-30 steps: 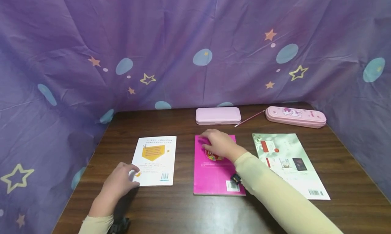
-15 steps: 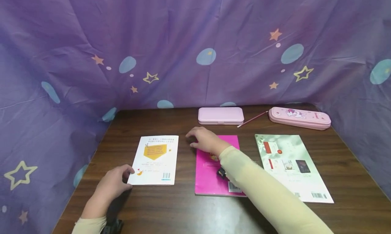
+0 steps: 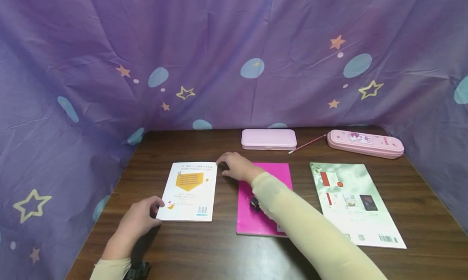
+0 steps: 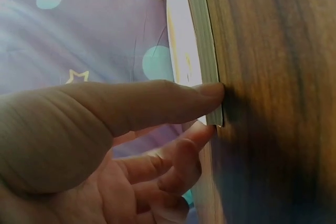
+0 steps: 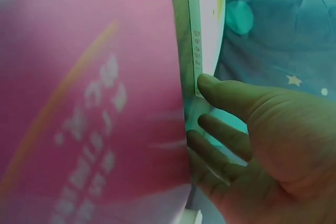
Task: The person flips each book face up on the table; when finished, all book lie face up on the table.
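Observation:
A white book (image 3: 199, 194) with a yellow badge and a barcode lies flat on the left of the table. My left hand (image 3: 137, 219) holds its near left corner; in the left wrist view the thumb (image 4: 168, 98) presses the page edge, with a fingertip around the corner. My right hand (image 3: 235, 166) reaches across a magenta book (image 3: 252, 219) to the white book's far right corner. In the right wrist view its thumb (image 5: 226, 90) is on the spine's end and the other fingers curl past the corner. The right forearm covers part of the magenta book.
A pale green and white book (image 3: 358, 207) lies at the right. Along the back are a plain pink pencil case (image 3: 268, 138), a pencil (image 3: 308, 143) and a pink pencil case with a rabbit picture (image 3: 365, 143). A purple curtain (image 3: 219, 60) encloses the table (image 3: 204, 251).
My right hand has moved left from over the magenta book to the white book's far right corner. My left hand has drawn back slightly from over the white book to its near left corner.

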A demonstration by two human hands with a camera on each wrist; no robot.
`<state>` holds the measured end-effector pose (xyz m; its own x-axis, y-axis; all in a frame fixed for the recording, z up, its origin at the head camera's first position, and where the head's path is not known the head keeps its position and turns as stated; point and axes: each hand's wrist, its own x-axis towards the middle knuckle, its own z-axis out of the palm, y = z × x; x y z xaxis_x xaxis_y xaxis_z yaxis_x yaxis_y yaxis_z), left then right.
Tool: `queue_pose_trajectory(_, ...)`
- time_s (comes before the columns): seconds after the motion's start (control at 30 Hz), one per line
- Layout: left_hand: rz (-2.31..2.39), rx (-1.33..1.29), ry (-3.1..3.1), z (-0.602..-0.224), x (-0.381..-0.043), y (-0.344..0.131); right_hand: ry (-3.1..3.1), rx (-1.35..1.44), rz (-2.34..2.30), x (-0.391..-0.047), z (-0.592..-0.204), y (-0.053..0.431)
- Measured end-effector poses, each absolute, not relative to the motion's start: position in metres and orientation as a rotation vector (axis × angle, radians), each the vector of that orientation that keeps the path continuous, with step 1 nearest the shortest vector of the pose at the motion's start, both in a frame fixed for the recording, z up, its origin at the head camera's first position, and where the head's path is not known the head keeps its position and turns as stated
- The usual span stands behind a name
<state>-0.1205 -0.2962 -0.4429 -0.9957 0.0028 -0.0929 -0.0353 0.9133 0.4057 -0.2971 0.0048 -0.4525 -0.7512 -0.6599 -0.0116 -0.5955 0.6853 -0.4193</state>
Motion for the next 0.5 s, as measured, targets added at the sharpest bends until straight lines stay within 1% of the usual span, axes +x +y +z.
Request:
queue_pose_trajectory(0.2, 0.598, -0.057, 3.001, -0.444, -0.116, -0.297, 2.735, -1.087, -0.56, -0.297, -0.454, -0.004)
queue_pose_trajectory(0.5, 0.624, -0.093, 3.01, -0.445, -0.117, -0.298, 2.777, -1.054, -0.562, -0.302, -0.457, -0.012)
